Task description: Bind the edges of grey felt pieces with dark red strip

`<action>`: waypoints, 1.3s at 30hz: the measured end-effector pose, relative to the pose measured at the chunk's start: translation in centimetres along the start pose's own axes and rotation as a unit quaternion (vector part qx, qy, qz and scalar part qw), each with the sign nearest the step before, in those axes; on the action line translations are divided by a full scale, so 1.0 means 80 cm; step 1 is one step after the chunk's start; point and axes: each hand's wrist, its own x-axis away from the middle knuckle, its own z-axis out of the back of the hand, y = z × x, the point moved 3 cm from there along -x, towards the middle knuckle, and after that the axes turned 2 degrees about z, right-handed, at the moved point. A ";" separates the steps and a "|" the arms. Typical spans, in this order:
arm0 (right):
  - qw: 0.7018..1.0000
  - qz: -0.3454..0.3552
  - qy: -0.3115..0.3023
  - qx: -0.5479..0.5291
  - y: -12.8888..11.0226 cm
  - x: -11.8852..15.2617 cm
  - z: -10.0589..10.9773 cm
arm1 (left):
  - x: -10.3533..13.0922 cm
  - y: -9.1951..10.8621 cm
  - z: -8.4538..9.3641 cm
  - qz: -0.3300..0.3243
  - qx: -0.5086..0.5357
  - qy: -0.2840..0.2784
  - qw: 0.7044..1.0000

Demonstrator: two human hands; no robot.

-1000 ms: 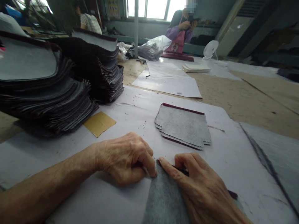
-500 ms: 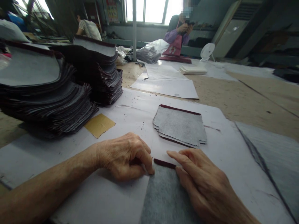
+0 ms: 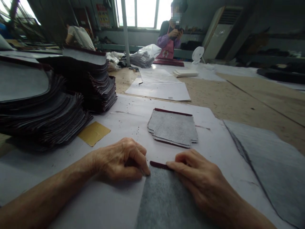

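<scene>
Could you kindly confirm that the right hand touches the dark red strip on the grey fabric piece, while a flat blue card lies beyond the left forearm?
The head view shows the flat square card is yellow-brown, not blue; the right hand does touch the dark red strip.

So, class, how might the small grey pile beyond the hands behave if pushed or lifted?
The small grey pile would probably slide apart when pushed: its layers sit staggered, with no visible binding. It likely lifts easily, being only a few thin sheets. Lying flat, it seems unlikely to tip.

Tan table (image 3: pixel 250 100) under white paper (image 3: pixel 127 127), grey pieces (image 3: pixel 164 197) on top.
</scene>
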 end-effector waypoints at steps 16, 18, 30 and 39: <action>0.980 -0.191 -0.002 -0.047 0.017 0.005 0.011 | -0.018 0.011 -0.016 0.077 -0.122 0.109 0.984; 0.972 -0.225 -0.026 -0.059 0.020 0.004 0.014 | -0.017 0.012 -0.017 0.088 -0.138 0.099 0.981; 0.959 -0.253 -0.066 -0.112 0.011 -0.002 0.017 | -0.018 0.002 -0.018 0.165 0.119 0.091 0.975; 0.891 -0.342 -0.043 -0.297 0.068 0.021 0.049 | -0.016 -0.022 -0.008 0.225 0.285 0.160 0.918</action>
